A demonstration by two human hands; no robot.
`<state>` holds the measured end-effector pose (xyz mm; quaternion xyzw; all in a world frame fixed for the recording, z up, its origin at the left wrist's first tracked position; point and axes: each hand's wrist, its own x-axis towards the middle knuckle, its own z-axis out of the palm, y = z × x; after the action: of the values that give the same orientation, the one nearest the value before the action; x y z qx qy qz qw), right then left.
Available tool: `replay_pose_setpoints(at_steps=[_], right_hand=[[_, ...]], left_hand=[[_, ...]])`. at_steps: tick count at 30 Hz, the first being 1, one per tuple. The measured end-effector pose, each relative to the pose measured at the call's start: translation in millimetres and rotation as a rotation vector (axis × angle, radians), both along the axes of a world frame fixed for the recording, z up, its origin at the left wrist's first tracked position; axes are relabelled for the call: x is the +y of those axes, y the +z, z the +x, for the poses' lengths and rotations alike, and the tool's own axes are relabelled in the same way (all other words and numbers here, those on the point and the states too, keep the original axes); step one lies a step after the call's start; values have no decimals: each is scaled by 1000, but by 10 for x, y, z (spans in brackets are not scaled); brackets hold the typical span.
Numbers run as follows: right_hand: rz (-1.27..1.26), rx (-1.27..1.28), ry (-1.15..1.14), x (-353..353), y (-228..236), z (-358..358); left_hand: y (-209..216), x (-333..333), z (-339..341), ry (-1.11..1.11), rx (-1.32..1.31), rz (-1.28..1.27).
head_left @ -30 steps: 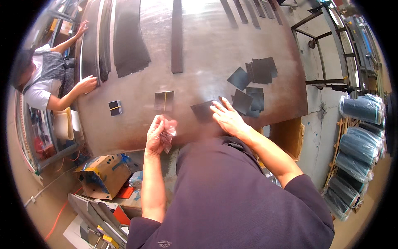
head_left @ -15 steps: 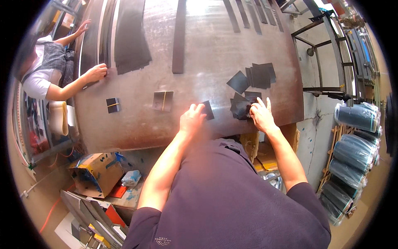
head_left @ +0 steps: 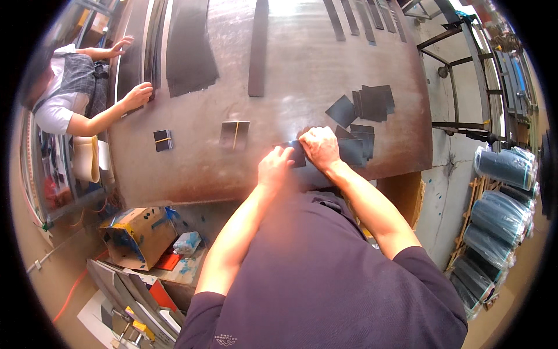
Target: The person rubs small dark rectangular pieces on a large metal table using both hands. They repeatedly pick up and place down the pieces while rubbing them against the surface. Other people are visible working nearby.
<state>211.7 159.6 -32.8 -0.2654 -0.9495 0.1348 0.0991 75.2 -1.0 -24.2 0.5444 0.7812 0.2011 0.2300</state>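
Left of wrapped rolls (head_left: 501, 203), a shiny table (head_left: 186, 174) bears dark squares (head_left: 299, 157).

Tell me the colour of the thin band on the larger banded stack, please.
The thin band is yellow; the head view shows it best.

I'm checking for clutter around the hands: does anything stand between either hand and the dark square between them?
Nothing visible does: the left hand and right hand are both right at the dark square. The loose squares lie beyond the right hand, off to its right.
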Motion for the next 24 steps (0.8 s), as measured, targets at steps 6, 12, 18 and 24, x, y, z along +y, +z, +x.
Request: replay_pose_setpoints(at_steps=[6, 12, 18, 24], right_hand=[[-30, 0, 206, -370, 89, 324], [-142, -162, 223, -411, 239, 409], [-79, 98, 28, -165, 327, 196], [5, 92, 26, -78, 145, 71]], left_hand=[[-207, -25, 21, 55, -37, 51], [-60, 42, -26, 19, -58, -75], [-82, 34, -44, 23, -45, -43], [-118, 26, -36, 54, -86, 11]])
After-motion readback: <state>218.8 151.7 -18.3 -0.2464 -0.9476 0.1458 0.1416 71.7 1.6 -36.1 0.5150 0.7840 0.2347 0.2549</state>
